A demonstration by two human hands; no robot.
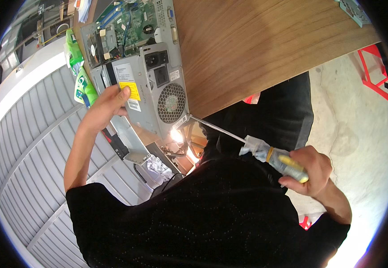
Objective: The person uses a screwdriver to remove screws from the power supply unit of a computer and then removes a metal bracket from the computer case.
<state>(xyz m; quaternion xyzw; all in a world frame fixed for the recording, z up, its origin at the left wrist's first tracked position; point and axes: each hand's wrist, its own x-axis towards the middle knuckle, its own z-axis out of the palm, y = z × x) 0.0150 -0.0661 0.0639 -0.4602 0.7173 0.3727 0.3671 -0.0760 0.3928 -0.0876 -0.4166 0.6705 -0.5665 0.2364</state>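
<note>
An opened desktop computer case sits at the table's edge, its green circuit board exposed. In its near end is a metal power supply with a power socket and a round honeycomb fan grille. My left hand grips the power supply's side, thumb on a yellow label and fingers partly hidden. My right hand is closed around the handle of a screwdriver. Clear plastic wraps part of its grey and yellow handle. The long shaft slants up to the left, its tip at the case's rear corner beside the fan grille.
The wooden table stretches to the right, with a metal bracket at its far right. A green package lies beyond my left hand. Crumpled white paper and a bright lamp show below the case. Red metal frames stand on the floor.
</note>
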